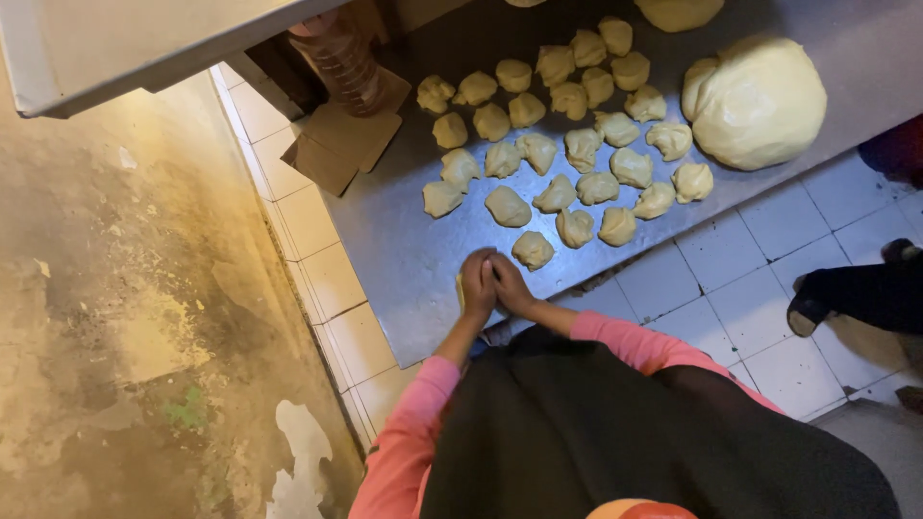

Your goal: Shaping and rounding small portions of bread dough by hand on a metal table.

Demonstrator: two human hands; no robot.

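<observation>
steel table point(404, 259) is my landmark. no bowl or tray on it; the dough sits bare on the metal.

big round dough mass point(758, 101) at the table's far right part. part of another pale lump point(679, 12) beyond it, cut by the picture's top edge.

dough balls point(567, 125) spread in loose rows over the middle of the table, left of the big mass, most apart from each other, a few touching. nearest one point(532, 250) lies just beyond my hands.

stack of clear cups point(338, 53) at the table's far left corner, with folded brown cardboard point(336, 144) lying beside it on the table.

my hands meet at the table's near edge. left hand point(477, 284) and right hand point(510, 281) pressed palm to palm, fingers pointing away from me, closed together on a small dough piece point(461, 290); only a yellow sliver of it shows at the left hand's outer side. both forearms in pink sleeves point(615, 336) come in from below, elbows out.

white tiled floor point(750, 279) right of the table; another person's dark shoe point(817, 298) stands there, well apart from the table.
</observation>
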